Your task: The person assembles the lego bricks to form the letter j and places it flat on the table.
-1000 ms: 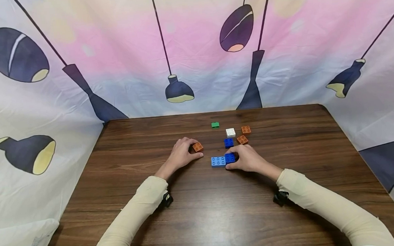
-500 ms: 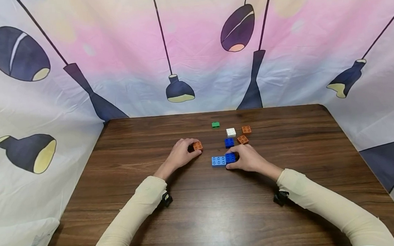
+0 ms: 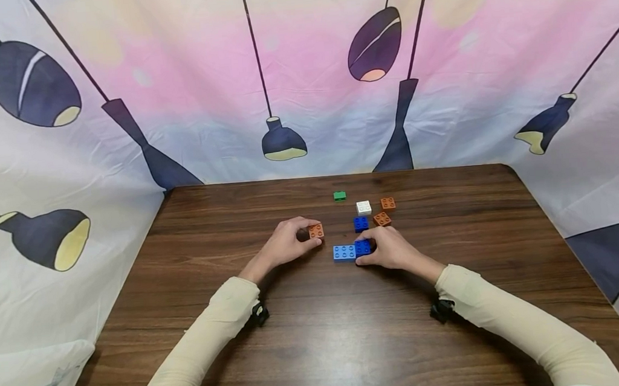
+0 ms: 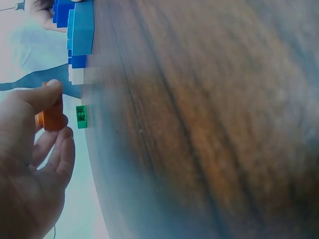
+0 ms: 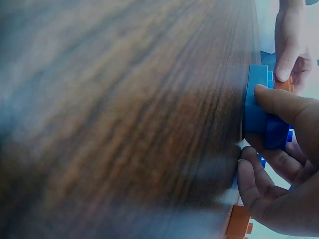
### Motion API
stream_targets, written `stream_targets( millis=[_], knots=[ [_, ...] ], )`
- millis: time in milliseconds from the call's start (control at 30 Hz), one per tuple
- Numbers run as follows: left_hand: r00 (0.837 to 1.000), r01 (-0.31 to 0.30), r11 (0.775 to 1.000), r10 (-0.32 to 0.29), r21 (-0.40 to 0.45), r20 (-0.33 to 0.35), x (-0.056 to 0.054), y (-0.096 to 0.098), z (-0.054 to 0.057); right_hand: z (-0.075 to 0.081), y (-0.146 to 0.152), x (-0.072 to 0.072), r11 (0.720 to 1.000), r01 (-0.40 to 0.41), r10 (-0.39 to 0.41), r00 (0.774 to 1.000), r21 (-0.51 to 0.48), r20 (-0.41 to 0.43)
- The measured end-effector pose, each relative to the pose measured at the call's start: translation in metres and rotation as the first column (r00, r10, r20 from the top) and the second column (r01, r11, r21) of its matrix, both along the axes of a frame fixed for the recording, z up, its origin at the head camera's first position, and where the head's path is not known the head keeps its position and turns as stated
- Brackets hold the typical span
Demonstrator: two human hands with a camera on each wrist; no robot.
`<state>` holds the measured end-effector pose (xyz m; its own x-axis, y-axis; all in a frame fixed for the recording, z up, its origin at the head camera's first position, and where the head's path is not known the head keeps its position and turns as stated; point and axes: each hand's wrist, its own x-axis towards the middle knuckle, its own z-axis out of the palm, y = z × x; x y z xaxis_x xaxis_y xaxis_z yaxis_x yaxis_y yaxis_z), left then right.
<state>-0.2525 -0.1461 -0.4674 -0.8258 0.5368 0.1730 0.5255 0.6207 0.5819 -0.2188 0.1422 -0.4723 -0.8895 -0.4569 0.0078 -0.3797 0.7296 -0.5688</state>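
Note:
My left hand [image 3: 286, 242] pinches an orange toy building brick [image 3: 316, 232] between thumb and fingers. In the left wrist view that orange brick [image 4: 53, 115] is held up above the tabletop. To its right, my right hand [image 3: 393, 250] grips a dark blue brick [image 3: 362, 247] by its near and far sides. The dark blue brick [image 5: 277, 133] sits on the right end of a longer light blue brick [image 3: 344, 253], which lies on the table. My right thumb reaches onto the light blue brick's side [image 5: 255, 107]. Studs show on the light blue brick's uncovered left part.
Behind my right hand lie a second dark blue brick [image 3: 361, 224], a white brick [image 3: 363, 207] and two orange bricks [image 3: 382, 219]. A small green brick [image 3: 339, 196] is farther back. The brown wooden table [image 3: 320, 325] ends at a patterned cloth backdrop [image 3: 215, 103].
My left hand has closed its thumb on the orange brick, raised it and shifted it slightly right. My right hand keeps its grip on the dark blue brick in place.

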Motion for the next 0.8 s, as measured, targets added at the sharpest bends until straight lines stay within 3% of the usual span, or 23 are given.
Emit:
stream_targets(
  millis=[167, 600, 800],
  knots=[
    [0.999, 0.046, 0.999, -0.046, 0.022, -0.006, 0.005, 0.003, 0.003, 0.002, 0.001, 0.000, 1.000, -0.009, 0.009, 1.000, -0.004, -0.009],
    [0.990, 0.139, 0.990, -0.139, -0.019, -0.009, 0.014, 0.014, 0.004, 0.002, 0.000, 0.000, 1.000, -0.017, 0.017, 1.000, -0.003, -0.010],
    [0.988, 0.154, 0.987, -0.154, -0.051, 0.000, 0.018, 0.019, 0.001, 0.001, 0.000, 0.001, 1.000, -0.020, 0.020, 1.000, -0.009, -0.010]
  ],
)
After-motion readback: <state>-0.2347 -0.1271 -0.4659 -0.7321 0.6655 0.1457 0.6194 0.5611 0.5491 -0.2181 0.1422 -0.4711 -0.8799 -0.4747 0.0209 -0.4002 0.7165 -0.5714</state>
